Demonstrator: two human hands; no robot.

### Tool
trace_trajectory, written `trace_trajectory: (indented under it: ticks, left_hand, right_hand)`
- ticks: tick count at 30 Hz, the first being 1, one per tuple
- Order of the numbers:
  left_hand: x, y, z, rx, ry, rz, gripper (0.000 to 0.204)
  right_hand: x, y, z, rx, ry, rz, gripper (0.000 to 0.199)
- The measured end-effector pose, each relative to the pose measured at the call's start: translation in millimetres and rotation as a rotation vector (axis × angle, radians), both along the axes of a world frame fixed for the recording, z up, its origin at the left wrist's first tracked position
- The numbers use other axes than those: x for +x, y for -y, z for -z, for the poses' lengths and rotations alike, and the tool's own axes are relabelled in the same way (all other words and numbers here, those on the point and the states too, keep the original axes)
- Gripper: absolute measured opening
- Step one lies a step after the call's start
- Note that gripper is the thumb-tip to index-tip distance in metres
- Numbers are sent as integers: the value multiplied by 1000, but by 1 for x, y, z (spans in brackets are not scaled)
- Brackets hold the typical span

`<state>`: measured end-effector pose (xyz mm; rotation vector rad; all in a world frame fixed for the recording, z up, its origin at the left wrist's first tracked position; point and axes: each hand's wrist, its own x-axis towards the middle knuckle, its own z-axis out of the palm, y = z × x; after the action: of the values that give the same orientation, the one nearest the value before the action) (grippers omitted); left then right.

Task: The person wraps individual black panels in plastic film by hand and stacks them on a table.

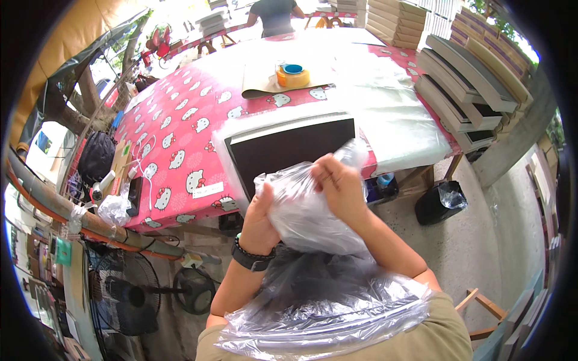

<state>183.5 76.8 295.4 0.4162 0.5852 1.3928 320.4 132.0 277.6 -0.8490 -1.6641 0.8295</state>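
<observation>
At the frame's lower middle we grip a clear, crinkled plastic bag, left hand and right hand both clenched on its glossy top. Beyond lies a black panel on the pink patterned surface, tape rolls farther up.
</observation>
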Motion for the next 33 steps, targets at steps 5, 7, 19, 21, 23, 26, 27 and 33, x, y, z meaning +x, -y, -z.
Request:
trace_trajectory:
  ticks: [5, 7, 19, 21, 23, 26, 27, 33]
  left_hand:
    - [-39, -13, 46, 409, 42, 189, 46]
    - [-36, -17, 47, 332, -159, 112, 46]
    - [-175, 27, 50, 416, -750, -994, 18]
    - [-120, 20, 16, 673, -925, -563, 18]
    - [-62, 6, -8, 836, -1111, -167, 22]
    - [-44, 17, 2, 697, -1118, 292, 29]
    - [-56, 17, 15, 786, -1010, 472, 29]
    - [-102, 29, 50, 347, 298, -237, 42]
  right_hand:
    - [17, -18, -8, -396, -518, -499, 17]
    - [12, -6, -3, -241, -186, -643, 19]
    - [80, -25, -32, 121, -355, -356, 19]
    - [30, -2, -36, 34, -62, -625, 11]
    - [2, 9, -38, 81, 329, -695, 17]
    - [3, 9, -65, 115, 303, -626, 10]
    - [13, 9, -73, 66, 416, -551, 9]
    - [42, -2, -4, -36, 52, -1703, 19]
